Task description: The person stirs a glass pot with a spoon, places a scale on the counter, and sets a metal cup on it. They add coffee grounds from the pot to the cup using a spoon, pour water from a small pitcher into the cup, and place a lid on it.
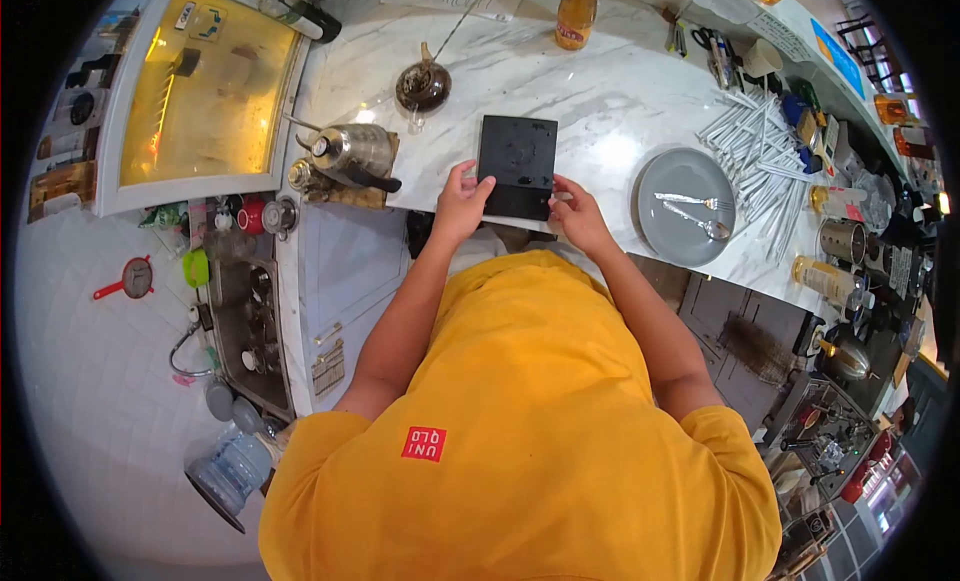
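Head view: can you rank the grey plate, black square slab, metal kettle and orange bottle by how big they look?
1-2. grey plate and black square slab: too alike to rank.
3. metal kettle.
4. orange bottle, farthest away, its top cut off by the frame.

Premises: café or coffee-bar service kitchen.
- White marble counter (600,91), 12 to 2 o'clock.
- Gooseneck pouring kettle (352,151) on mat, 11 o'clock; glass brew pot (423,84) just beyond.
- Warm-lit display cabinet (205,91), 10 o'clock.
- Heap of wrapped straws (755,151), 1 o'clock, beside grey plate (665,226) with fork and spoon.
- Sink (250,331) with cups, 9 o'clock.
- Metal jugs and machine parts (825,436), 4 o'clock.
- White tiled floor (90,381).
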{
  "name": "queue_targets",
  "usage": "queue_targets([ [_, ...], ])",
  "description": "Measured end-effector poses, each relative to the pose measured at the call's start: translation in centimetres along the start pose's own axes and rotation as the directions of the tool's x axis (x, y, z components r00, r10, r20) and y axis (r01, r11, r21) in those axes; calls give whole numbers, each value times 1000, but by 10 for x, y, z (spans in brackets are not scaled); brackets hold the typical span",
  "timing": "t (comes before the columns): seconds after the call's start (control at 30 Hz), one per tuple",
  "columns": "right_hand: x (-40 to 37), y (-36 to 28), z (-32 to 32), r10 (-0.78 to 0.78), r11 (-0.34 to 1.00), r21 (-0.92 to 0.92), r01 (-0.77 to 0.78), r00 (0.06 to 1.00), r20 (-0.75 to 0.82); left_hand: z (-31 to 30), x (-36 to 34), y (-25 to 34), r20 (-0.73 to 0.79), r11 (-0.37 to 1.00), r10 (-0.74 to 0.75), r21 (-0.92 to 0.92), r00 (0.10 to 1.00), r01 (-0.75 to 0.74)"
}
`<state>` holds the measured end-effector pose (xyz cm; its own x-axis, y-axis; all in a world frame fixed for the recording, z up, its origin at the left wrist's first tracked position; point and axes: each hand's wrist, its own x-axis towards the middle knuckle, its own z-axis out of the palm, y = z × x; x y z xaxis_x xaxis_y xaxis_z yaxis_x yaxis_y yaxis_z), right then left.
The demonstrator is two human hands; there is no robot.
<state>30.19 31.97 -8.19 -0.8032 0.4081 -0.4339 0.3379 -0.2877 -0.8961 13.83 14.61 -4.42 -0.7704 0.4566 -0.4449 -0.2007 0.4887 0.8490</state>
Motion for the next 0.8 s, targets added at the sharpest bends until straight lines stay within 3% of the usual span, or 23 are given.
queue_targets([
  [0.1, 0, -5, 5, 36, 996, 81, -38, 999, 26, -5, 2, 0, -15, 1000, -13, 0, 1000, 13],
  [0.3, -6, -13, 4, 26, 997, 65, -32, 996, 91, -4, 1, 0, -35, 999, 24, 36, 999, -23],
  [0.4, -2, -8, 1, 31, 999, 26, -33, 996, 80, -3, 4, -10, -26, 998, 37, -49, 999, -38],
  [0.5, -6, -17, -3, 179, 984, 2, -179, 984, -2, -5, 1, -11, -55, 995, 93, -26, 994, -95],
  [0.6, -10, -27, -9, 141, 988, -53, -146, 985, -95, -11, -10, -11, -116, 977, 205, 81, 972, -196],
  [0.8, -27, -46, -17, 17, 993, -110, -30, 993, -119, -21, -48, -18, -138, 983, 178, -24, 974, -183],
])
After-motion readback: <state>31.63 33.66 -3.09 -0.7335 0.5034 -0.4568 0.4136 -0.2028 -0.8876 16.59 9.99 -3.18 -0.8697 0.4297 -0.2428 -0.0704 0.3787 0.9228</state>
